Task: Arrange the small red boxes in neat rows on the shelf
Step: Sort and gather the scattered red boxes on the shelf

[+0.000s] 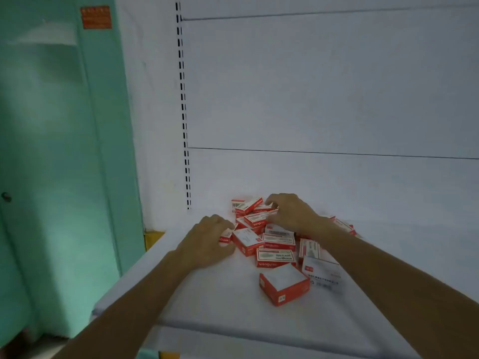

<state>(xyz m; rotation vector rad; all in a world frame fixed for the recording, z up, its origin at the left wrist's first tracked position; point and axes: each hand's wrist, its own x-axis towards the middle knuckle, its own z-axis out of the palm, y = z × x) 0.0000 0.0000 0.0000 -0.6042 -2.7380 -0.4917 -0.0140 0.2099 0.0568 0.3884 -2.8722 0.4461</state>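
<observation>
Both hands are in on the shelf (207,301) now, arms reaching from the near edge toward a loose heap of red boxes (276,246) sitting near its left side, close to the back panel (324,86). No rows here: the boxes lie at all angles, some flat with white labels up, some propped on their neighbours, a few stacked at the back of the heap. The left hand (210,238) is at the heap's left edge, fingers curled, pinching the end box (226,235), which touches the next box along. The right hand (290,211) is over the rear of the heap, palm down, fingers bent onto the top boxes there; whether it actually grips one, I cannot tell, since the fingertips hide the contact. The right forearm crosses above the heap's right side and covers part of it. Out front, one front box (283,285) sits just apart from the rest, white face up, turned corner-on to the shelf edge, with a pale box (321,270) just beside it on the right. A slotted upright (182,99) runs up the panel's left edge. Further left stands a green wall (51,151) with an orange sticker (96,17) high up, and a yellow tag (153,238) shows at the shelf's left corner.
</observation>
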